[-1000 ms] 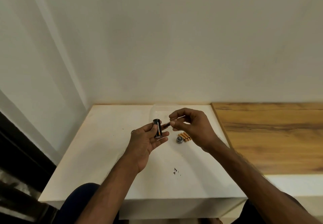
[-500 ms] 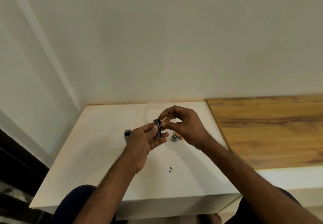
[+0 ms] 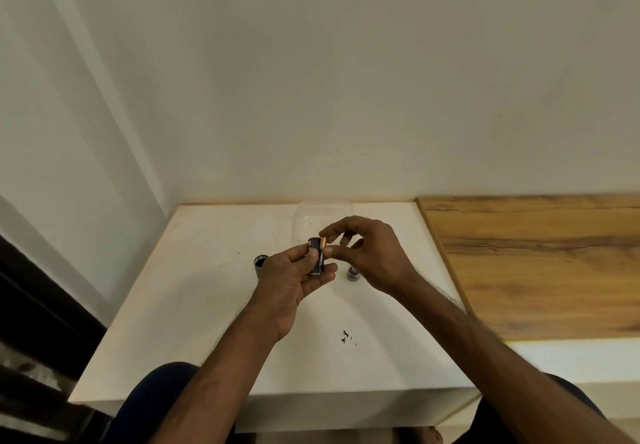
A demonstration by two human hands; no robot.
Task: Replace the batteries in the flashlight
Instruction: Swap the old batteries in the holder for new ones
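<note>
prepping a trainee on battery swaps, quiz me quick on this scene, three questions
1. True or false: the small round grey cap lies on the white table.
2. The left hand grips: A the black cylindrical battery holder; B the cap; C nothing.
3. Fill in: the right hand pinches the copper-topped ___ at the holder's top.
Key: 1 true; 2 A; 3 battery.

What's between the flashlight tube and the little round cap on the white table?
In the head view, the left hand is between the flashlight tube and the cap, holding a black battery holder that the right hand also pinches.
</note>
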